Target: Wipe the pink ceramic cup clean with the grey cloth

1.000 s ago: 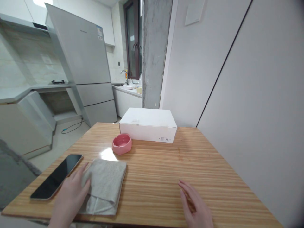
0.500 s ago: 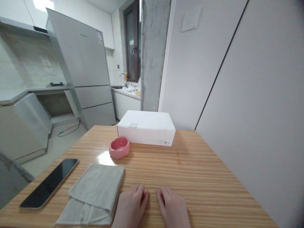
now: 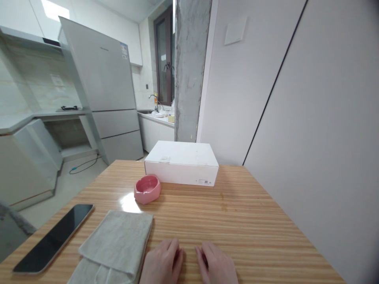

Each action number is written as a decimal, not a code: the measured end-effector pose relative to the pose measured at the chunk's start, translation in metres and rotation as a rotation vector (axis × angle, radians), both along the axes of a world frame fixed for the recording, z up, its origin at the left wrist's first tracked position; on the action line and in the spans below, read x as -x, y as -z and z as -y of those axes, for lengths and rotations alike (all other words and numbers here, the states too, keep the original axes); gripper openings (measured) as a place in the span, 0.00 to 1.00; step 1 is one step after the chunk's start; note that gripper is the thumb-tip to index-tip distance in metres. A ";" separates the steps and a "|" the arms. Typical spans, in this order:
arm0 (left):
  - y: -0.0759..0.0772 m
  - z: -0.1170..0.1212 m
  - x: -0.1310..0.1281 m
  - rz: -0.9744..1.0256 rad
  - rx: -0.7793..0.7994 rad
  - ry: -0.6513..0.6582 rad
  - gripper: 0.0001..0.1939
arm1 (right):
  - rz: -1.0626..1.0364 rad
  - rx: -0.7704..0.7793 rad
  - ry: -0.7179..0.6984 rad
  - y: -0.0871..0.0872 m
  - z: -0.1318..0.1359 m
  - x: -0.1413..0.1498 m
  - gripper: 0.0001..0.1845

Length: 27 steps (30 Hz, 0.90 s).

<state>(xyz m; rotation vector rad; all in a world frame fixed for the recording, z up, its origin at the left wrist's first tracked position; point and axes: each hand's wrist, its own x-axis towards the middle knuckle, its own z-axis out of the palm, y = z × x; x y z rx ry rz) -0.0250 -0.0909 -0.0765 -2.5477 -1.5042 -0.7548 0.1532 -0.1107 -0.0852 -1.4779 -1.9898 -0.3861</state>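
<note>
My left hand point(image 3: 162, 262) rests on the wooden table point(image 3: 251, 228) at the bottom of the view, its fingers curled under and closed with nothing showing in them. To its right, a short gap away, my right hand point(image 3: 216, 263) lies in the same way, loosely closed. A folded grey cloth point(image 3: 117, 240) is just left of my left hand. Farther left lies a dark-screened smartphone point(image 3: 55, 239). Beyond the cloth sits a pink ashtray point(image 3: 147, 190), close in front of a closed white box point(image 3: 181, 173).
At the back left stand a tall grey refrigerator point(image 3: 103, 79) and a kitchen counter point(image 3: 17, 122). A bare concrete pillar point(image 3: 191, 71) rises behind the box. A white wall point(image 3: 322, 130) runs along the right. A cable point(image 3: 85, 165) lies on the floor.
The camera has tilted up slightly, so the table and its things sit lower in the view. Both hands stay resting in place on the table.
</note>
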 end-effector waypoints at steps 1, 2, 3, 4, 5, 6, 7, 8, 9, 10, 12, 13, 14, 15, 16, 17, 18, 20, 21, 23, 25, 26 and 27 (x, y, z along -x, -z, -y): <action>-0.001 0.000 0.000 0.002 0.004 -0.007 0.08 | -0.007 -0.004 0.003 -0.002 0.000 0.001 0.23; -0.003 0.001 -0.001 0.004 0.006 -0.014 0.08 | -0.012 -0.007 0.006 -0.005 0.000 0.002 0.24; -0.004 0.001 -0.002 0.008 0.007 -0.020 0.09 | -0.013 -0.010 0.007 -0.007 0.000 0.003 0.25; -0.005 0.002 -0.002 0.011 0.007 -0.023 0.09 | -0.011 -0.015 0.008 -0.008 0.000 0.003 0.25; -0.006 0.002 -0.002 0.015 0.006 -0.026 0.09 | -0.006 -0.018 0.010 -0.010 0.000 0.004 0.25; -0.007 0.002 -0.003 0.017 0.005 -0.028 0.09 | 0.001 -0.022 0.011 -0.011 0.000 0.005 0.26; -0.007 0.002 -0.003 0.016 0.005 -0.025 0.09 | 0.012 -0.026 0.012 -0.011 0.000 0.005 0.26; -0.008 0.002 -0.003 0.015 0.003 -0.023 0.08 | 0.024 -0.031 0.013 -0.010 0.000 0.005 0.26; -0.007 0.001 -0.003 0.014 -0.001 -0.021 0.09 | 0.037 -0.033 0.015 -0.009 0.000 0.004 0.26; -0.007 0.001 -0.003 0.013 -0.007 -0.018 0.09 | 0.049 -0.028 0.012 -0.008 0.001 0.004 0.25; -0.006 0.001 -0.003 0.011 -0.016 -0.015 0.09 | 0.064 -0.013 0.000 -0.004 0.001 0.002 0.24; -0.005 0.001 -0.002 0.010 -0.019 -0.014 0.09 | 0.066 -0.004 -0.009 -0.002 0.001 0.001 0.23; -0.004 0.001 -0.002 0.010 -0.021 -0.012 0.09 | 0.065 0.006 -0.018 0.001 0.001 -0.001 0.22; -0.003 0.001 -0.002 0.011 -0.022 -0.009 0.08 | 0.062 0.011 -0.025 0.002 0.001 -0.002 0.22; -0.002 0.000 -0.001 0.012 -0.022 -0.008 0.08 | 0.058 0.011 -0.030 0.004 0.002 -0.003 0.21; -0.001 0.000 -0.001 0.013 -0.023 -0.008 0.08 | 0.053 0.007 -0.031 0.005 0.002 -0.003 0.21; -0.001 0.000 -0.001 0.013 -0.023 -0.006 0.08 | 0.047 0.003 -0.033 0.006 0.001 -0.004 0.21; -0.001 0.000 -0.001 0.012 -0.021 -0.006 0.08 | 0.034 -0.005 -0.029 0.007 0.001 -0.004 0.21; -0.001 0.000 -0.001 0.009 -0.020 -0.004 0.08 | 0.028 -0.007 -0.027 0.007 0.001 -0.003 0.21; -0.003 0.000 -0.002 0.004 -0.016 -0.004 0.09 | 0.019 -0.008 -0.023 0.007 0.002 -0.003 0.21; -0.005 0.001 -0.002 0.004 -0.010 -0.008 0.09 | 0.014 -0.010 -0.021 0.006 0.003 -0.002 0.22; -0.006 0.002 -0.003 0.007 -0.008 -0.012 0.09 | 0.013 -0.011 -0.019 0.006 0.003 -0.001 0.22; -0.007 0.002 -0.003 0.012 -0.007 -0.017 0.09 | 0.012 -0.013 -0.015 0.005 0.004 -0.001 0.22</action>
